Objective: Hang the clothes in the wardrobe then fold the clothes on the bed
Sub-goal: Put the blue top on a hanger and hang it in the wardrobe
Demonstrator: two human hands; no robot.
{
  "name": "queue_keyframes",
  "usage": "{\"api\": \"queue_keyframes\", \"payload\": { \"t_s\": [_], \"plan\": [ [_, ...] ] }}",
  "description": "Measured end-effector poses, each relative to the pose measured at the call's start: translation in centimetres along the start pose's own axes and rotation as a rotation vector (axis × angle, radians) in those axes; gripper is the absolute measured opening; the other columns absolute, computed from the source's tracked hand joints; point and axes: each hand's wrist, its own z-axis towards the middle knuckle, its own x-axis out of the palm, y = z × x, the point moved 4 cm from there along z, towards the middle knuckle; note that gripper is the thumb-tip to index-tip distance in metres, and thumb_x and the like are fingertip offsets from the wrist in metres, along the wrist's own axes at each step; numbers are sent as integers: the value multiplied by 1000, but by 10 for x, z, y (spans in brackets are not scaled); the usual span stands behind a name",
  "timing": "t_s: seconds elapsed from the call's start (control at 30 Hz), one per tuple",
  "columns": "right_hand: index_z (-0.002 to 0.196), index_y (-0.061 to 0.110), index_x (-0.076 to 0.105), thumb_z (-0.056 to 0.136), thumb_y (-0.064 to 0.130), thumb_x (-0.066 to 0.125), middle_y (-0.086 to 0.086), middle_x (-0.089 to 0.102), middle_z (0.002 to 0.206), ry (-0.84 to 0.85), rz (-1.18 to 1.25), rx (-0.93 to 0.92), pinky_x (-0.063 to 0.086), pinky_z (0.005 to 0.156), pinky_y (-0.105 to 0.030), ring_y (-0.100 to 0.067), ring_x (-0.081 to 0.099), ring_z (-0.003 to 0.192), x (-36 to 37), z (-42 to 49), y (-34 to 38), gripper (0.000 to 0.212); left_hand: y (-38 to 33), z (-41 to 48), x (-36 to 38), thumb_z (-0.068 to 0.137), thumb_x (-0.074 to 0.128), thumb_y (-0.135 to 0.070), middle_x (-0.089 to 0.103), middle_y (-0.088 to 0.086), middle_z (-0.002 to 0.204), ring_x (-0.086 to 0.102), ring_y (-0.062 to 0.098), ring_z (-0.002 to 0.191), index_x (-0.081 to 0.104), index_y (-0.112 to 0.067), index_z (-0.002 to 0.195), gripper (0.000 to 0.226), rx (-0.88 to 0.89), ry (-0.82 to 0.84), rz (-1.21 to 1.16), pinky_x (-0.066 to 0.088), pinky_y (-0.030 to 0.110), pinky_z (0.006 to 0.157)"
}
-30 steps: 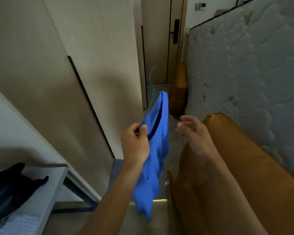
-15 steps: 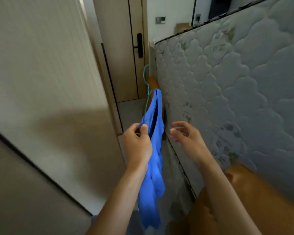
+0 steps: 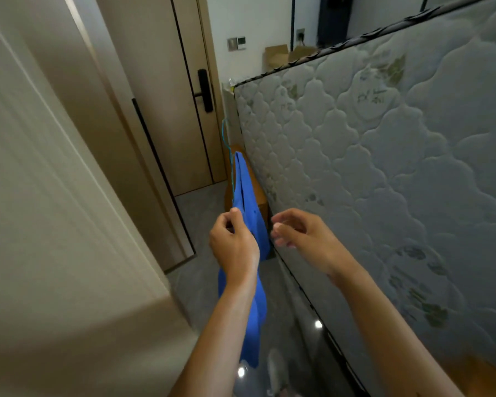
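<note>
**Q:** What room is this, and what fills the frame?
**A:** A narrow passage, seen from above the person's hands. A quilted grey mattress [image 3: 384,181] stands on its edge and fills the right half of the frame. Pale beige wardrobe panels [image 3: 69,224] fill the left half, with a dark vertical gap between two of them. Between the two sides runs a strip of glossy grey floor [image 3: 201,219], with small spots of reflected light at lower centre.

**Q:** What is at the far end?
**A:** At upper centre is a light wooden door [image 3: 166,96] with a black handle [image 3: 205,90]. To its right, a white wall carries a small control panel [image 3: 236,43]. Cardboard boxes [image 3: 275,57] show above the mattress's top edge. An orange-brown piece of furniture [image 3: 261,200] stands by the mattress's far end; what it is cannot be told.

**Q:** Where is the clothing?
**A:** A bright blue garment [image 3: 251,202] hangs in the centre of the frame on a thin teal hanger, whose hook [image 3: 224,133] rises above it. The cloth drops past the left forearm towards the floor.

**Q:** And the hands?
**A:** The left hand [image 3: 235,245], at centre, has its fingers and thumb curled round the garment's upper part. The right hand [image 3: 301,236] is just right of the garment and near the mattress. Its fingers are loosely curled and hold nothing; whether it touches the cloth cannot be told.
</note>
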Motion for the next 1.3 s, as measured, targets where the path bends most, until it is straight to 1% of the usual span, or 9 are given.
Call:
{"api": "queue_keyframes", "payload": {
  "t_s": [0.2, 0.43, 0.57, 0.67, 0.8, 0.93, 1.03, 1.17, 1.3],
  "plan": [
    [111, 18, 67, 98, 22, 61, -1, 74, 96, 199, -63, -44, 52, 74, -24, -12, 72, 82, 22, 78, -6, 15, 15, 54, 36, 102, 46, -15, 40, -8, 57, 39, 5, 49, 47, -19, 67, 35, -42, -34, -11, 32, 31, 56],
    [114, 27, 67, 100, 32, 56, 4, 72, 98, 527, -94, -173, 58, 84, -35, -13, 71, 88, 29, 200, -11, 18, 44, 134, 88, 105, 46, -19, 43, -7, 65, 41, -3, 51, 51, -13, 78, 28, -266, -86, -222, 39, 18, 57],
    [111, 29, 67, 96, 32, 62, 8, 71, 99, 670, -157, -236, 59, 82, -34, -10, 70, 88, 29, 270, -9, 16, 58, 179, 115, 103, 53, -22, 54, 0, 72, 53, 11, 69, 59, -8, 88, 22, -295, -172, -271, 47, 22, 62],
    [100, 27, 69, 96, 29, 63, 2, 71, 93, 764, -188, -298, 57, 80, -40, -13, 69, 86, 33, 318, -2, 7, 58, 210, 130, 101, 57, -25, 57, 2, 76, 55, 18, 76, 63, -11, 89, 19, -266, -215, -280, 48, 32, 71],
    [89, 11, 66, 100, 23, 55, -12, 64, 81, 817, -176, -350, 49, 73, -52, -31, 60, 76, 54, 364, 11, 20, 43, 240, 134, 100, 59, -22, 59, -1, 74, 58, 10, 73, 63, -11, 85, 18, -169, -282, -220, 51, 22, 68],
    [77, 15, 65, 101, 14, 51, 0, 62, 68, 806, -32, -402, 47, 60, -29, -14, 55, 62, 88, 394, 34, 28, 29, 281, 121, 99, 61, -21, 59, -2, 71, 58, 11, 72, 61, -11, 82, 20, -58, -342, -124, 52, 25, 70],
    [75, 2, 58, 100, 20, 52, -11, 52, 65, 834, 32, -444, 41, 59, -38, -25, 48, 61, 119, 419, 46, 31, 24, 312, 101, 102, 57, -24, 55, -8, 68, 54, 7, 71, 59, -16, 78, 25, -21, -341, -30, 49, 25, 70],
    [75, -4, 52, 95, 31, 53, -16, 44, 64, 872, 79, -470, 33, 54, -25, -16, 40, 59, 172, 461, 64, 40, 22, 360, 58, 105, 48, -24, 52, -14, 66, 45, 1, 64, 62, -11, 84, 29, 14, -344, 99, 39, 19, 63],
    [62, 10, 42, 98, 11, 55, 3, 35, 58, 948, 128, -486, 28, 51, -20, -7, 33, 54, 228, 490, 93, 38, 25, 400, 2, 104, 49, -22, 58, -19, 67, 48, -2, 62, 68, -16, 90, 24, 7, -391, 149, 41, 15, 62]
  ]
}}
